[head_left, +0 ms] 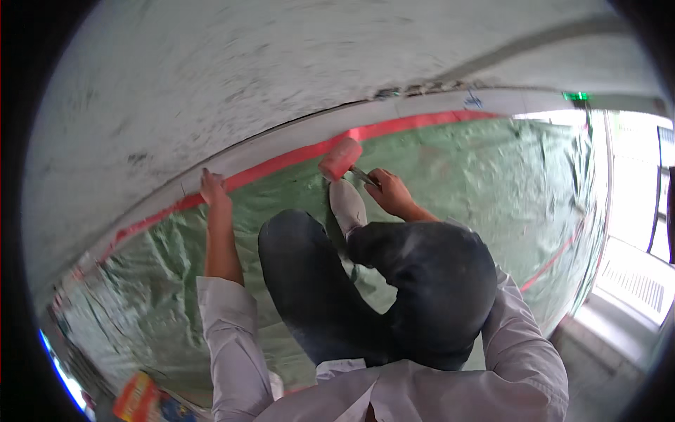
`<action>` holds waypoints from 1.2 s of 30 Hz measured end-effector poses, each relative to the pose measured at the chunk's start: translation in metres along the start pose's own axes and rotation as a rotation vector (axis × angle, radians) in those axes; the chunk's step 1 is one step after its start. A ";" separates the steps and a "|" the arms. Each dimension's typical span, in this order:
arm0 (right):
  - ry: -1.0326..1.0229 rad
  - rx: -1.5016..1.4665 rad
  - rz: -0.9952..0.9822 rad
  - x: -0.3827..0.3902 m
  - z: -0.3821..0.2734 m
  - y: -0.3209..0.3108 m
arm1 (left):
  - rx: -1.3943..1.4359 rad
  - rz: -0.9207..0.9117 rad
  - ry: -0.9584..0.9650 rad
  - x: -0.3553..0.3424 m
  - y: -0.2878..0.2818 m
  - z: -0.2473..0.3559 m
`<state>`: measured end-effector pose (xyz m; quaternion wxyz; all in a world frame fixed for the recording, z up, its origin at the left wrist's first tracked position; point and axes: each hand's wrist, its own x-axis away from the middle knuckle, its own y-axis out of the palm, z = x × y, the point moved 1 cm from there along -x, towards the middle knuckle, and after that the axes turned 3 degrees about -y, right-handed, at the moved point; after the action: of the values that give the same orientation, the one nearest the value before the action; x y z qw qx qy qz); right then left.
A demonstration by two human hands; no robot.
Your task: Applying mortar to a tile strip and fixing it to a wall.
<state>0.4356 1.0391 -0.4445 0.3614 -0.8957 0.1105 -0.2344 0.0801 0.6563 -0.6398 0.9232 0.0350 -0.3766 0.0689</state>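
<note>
My right hand (390,193) is wrapped around the handle of a rubber mallet (340,159) with a pinkish-red head. The mallet's head is just above the toe of my light shoe (347,204), close to the red tape. Reaching forward on the left, my left hand (214,187) rests at a pale baseboard strip (264,145) along the foot of the wall. Its index finger is stretched out toward the strip, and no object shows in it. Red tape (295,156) follows the strip's lower edge.
Wrinkled green plastic sheeting (450,162) covers the floor. A grey-white wall (211,84) rises ahead, with a rough gap (422,89) above the strip. A green laser light (575,96) glows at the right corner. Bright window openings (636,211) are at right; an orange-red bag (137,397) lies lower left.
</note>
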 end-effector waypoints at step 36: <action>-0.122 -0.330 -0.052 -0.050 0.101 -0.039 | -0.118 -0.256 -0.078 0.138 0.182 0.003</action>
<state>0.4438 1.1454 -0.4977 0.2094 -0.9580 0.1019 -0.1674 0.1475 0.8497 -0.5386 0.9095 0.0311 -0.4080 -0.0732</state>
